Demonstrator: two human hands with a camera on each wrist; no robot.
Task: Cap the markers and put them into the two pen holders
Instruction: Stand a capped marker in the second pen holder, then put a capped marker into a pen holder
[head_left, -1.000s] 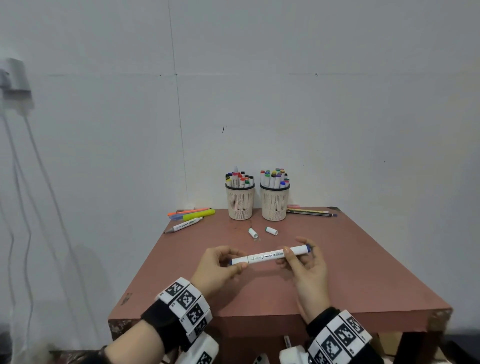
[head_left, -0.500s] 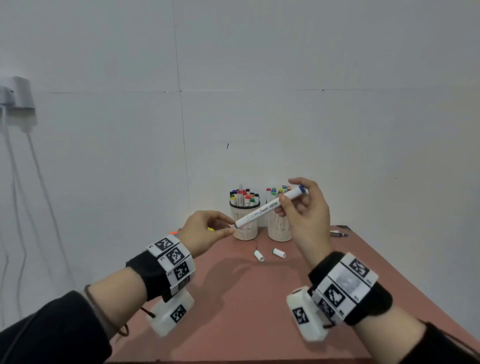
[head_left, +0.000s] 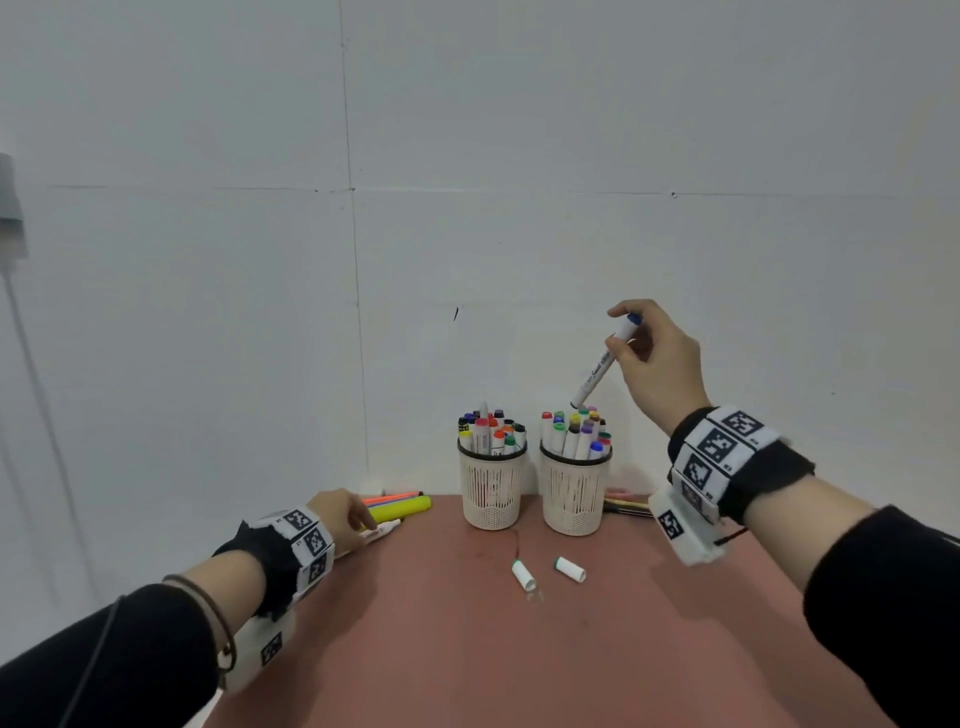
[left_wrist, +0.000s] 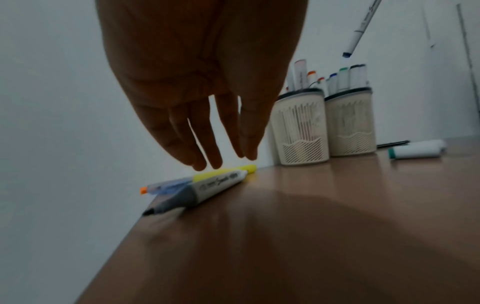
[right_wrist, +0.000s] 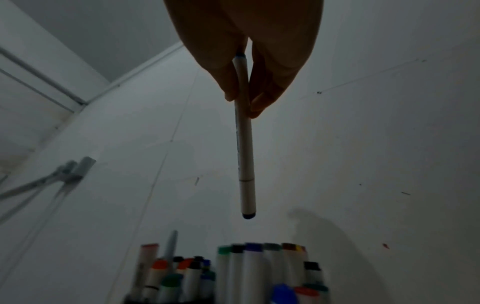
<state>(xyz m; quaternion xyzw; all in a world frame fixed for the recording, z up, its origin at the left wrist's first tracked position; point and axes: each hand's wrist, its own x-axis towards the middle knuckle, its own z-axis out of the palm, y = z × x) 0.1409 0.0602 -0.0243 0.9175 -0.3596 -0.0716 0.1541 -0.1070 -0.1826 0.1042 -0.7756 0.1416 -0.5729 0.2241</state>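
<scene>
Head view: white, blue-capped marker (head_left: 602, 364).

Head view overhead, wrist views close, sharing pen holders (head_left: 574, 493)

A plain, staged recording corner is shown rather than a lived-in room: a small reddish-brown table (head_left: 597, 649) is set against bare white panelled walls (head_left: 519, 156), with cables (head_left: 31, 364) hung at the left.
</scene>
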